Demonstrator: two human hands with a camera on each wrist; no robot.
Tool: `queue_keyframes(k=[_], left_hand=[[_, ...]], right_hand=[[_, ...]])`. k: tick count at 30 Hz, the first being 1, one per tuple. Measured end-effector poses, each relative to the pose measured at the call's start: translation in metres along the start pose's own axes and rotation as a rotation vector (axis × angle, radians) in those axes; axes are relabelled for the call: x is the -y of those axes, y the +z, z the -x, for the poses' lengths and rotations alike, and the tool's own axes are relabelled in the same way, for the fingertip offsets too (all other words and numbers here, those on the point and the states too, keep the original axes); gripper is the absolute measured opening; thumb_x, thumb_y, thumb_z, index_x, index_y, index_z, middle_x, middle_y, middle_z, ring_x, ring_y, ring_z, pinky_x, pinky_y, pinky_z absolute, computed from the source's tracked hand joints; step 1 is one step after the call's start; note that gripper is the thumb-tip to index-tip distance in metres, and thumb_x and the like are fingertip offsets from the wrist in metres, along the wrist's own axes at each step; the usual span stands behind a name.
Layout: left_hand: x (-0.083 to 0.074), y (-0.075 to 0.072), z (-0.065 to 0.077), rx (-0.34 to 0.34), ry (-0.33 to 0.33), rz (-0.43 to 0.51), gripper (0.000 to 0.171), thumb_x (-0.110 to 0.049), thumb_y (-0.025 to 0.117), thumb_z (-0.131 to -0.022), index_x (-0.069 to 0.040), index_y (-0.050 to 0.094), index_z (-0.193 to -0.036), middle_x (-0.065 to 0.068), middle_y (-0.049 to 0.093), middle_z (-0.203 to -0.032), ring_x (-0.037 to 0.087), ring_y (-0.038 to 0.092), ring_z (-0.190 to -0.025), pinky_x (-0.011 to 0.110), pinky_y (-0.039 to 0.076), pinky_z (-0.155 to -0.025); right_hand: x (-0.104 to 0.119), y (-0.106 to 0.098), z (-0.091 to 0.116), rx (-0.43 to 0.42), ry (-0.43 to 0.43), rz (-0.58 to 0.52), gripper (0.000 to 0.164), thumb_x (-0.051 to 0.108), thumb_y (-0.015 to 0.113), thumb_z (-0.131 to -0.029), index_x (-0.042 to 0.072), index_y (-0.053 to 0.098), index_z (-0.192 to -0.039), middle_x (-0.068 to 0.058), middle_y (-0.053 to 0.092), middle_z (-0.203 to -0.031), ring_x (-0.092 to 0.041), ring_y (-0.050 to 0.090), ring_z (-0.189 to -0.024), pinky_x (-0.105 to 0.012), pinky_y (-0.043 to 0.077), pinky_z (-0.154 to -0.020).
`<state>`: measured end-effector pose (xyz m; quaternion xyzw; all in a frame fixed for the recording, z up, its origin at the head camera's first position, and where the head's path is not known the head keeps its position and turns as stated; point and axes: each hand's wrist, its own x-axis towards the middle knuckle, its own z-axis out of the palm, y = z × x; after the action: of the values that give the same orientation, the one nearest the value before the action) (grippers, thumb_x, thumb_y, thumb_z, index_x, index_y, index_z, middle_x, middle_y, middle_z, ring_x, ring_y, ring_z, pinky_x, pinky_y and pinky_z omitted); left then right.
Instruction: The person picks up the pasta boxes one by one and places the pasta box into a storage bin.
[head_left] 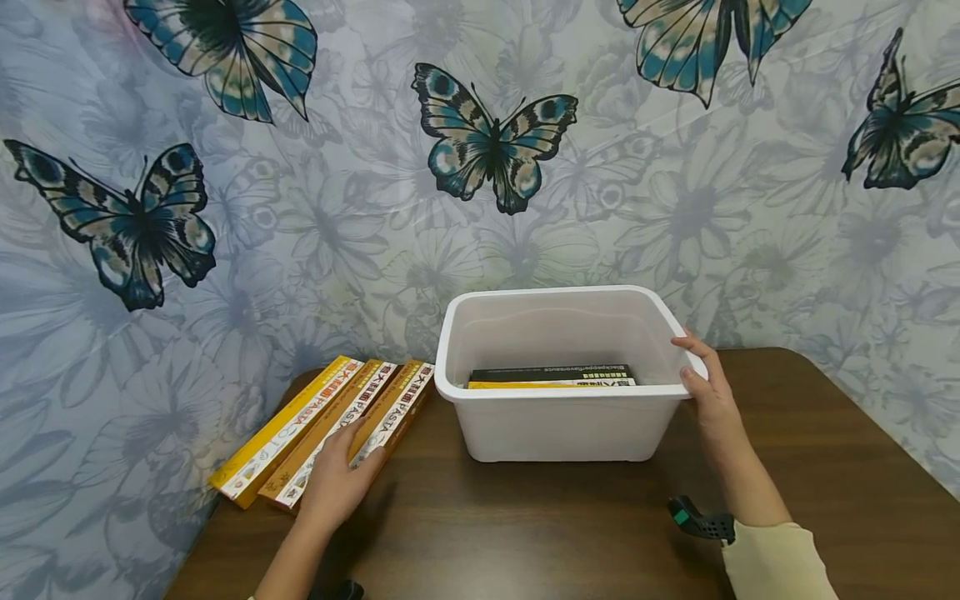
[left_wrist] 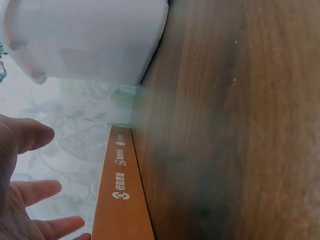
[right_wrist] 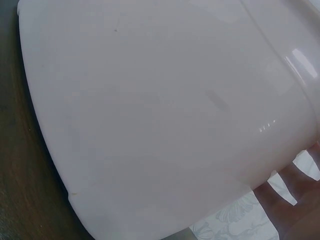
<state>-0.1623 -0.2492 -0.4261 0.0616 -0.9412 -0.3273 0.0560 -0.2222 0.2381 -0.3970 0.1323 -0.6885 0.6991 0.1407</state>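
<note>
Three long pasta boxes lie side by side on the left of the table in the head view: a yellow one [head_left: 281, 437], a brownish-gold one [head_left: 306, 457] in the middle and another brownish-gold one [head_left: 396, 407] on the right. Over the right and middle boxes is my left hand [head_left: 337, 483]; its thumb and fingers are spread apart in the left wrist view, beside an orange box side [left_wrist: 120, 200]. With my right hand [head_left: 712, 396] I grip the right rim of a white plastic bin [head_left: 555, 429]. Inside it lies a black and yellow box [head_left: 551, 375], partly hidden by the front wall.
The bin stands on a brown wooden table [head_left: 540, 533]. Behind the table hangs a pale floral backdrop [head_left: 337, 208] with blue butterflies. A black wrist strap [head_left: 705, 521] is on the right forearm near the sleeve.
</note>
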Motion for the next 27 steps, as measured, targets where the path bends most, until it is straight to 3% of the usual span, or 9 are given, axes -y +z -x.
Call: queue_keyframes(k=[6, 14, 23, 27], left_hand=[[0.003, -0.003, 0.004, -0.001, -0.02, -0.029, 0.067, -0.039, 0.058, -0.098, -0.013, 0.034, -0.155, 0.023, 0.033, -0.158, 0.048, 0.031, -0.144, 0.067, 0.029, -0.111], [0.004, -0.001, 0.005, 0.017, -0.053, 0.032, 0.069, -0.04, 0.061, -0.096, -0.014, 0.035, -0.155, 0.022, 0.035, -0.158, 0.049, 0.03, -0.144, 0.07, 0.029, -0.109], [0.016, 0.015, 0.01, 0.038, -0.059, 0.103, 0.08, -0.042, 0.073, -0.088, -0.012, 0.037, -0.152, 0.018, 0.043, -0.153, 0.044, 0.036, -0.143, 0.065, 0.036, -0.107], [0.018, 0.021, 0.012, 0.065, -0.045, 0.132, 0.088, -0.044, 0.077, -0.084, -0.015, 0.033, -0.154, 0.015, 0.043, -0.155, 0.043, 0.036, -0.144, 0.064, 0.037, -0.107]], right_hand=[[-0.001, 0.002, 0.0, -0.006, 0.002, 0.01, 0.043, 0.018, 0.037, -0.104, 0.016, 0.04, -0.147, -0.001, 0.013, -0.168, -0.013, 0.021, -0.147, -0.028, 0.024, -0.103], [-0.002, 0.002, 0.001, 0.0, -0.002, 0.009, 0.043, 0.019, 0.037, -0.104, 0.018, 0.039, -0.147, -0.002, 0.012, -0.169, -0.014, 0.02, -0.148, -0.028, 0.025, -0.102], [-0.002, 0.001, 0.003, 0.026, 0.007, 0.008, 0.046, 0.021, 0.037, -0.104, 0.019, 0.036, -0.15, 0.001, 0.011, -0.168, -0.012, 0.022, -0.146, -0.024, 0.028, -0.099], [-0.002, 0.001, 0.003, 0.026, 0.015, 0.019, 0.046, 0.022, 0.037, -0.104, 0.02, 0.035, -0.15, 0.001, 0.01, -0.169, -0.013, 0.02, -0.147, -0.029, 0.025, -0.102]])
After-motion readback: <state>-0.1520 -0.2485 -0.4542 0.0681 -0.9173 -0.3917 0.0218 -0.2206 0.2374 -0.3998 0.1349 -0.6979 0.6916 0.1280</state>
